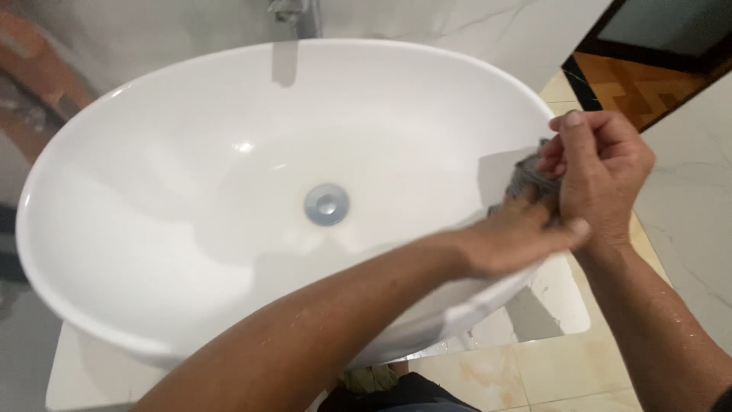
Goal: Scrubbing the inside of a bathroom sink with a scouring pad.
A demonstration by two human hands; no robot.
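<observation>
While a small grey cloth [528, 180] is held over the right rim of the white sink [152, 191], it is squeezed between both hands. The right hand [602, 179] is closed tight around the cloth from above. The left hand [512, 243] is pressed against it from below, but it is blurred, so its grip cannot be told. The bowl looks clean and shiny already, and no dirt or water can be seen in it. The round metal drain [327, 204] is seen in the middle. A tap [293, 14] is seen at the back, against the marble wall [473, 30]. Pale floor tiles [534, 374] are seen below. Nothing is blocking the hands.
</observation>
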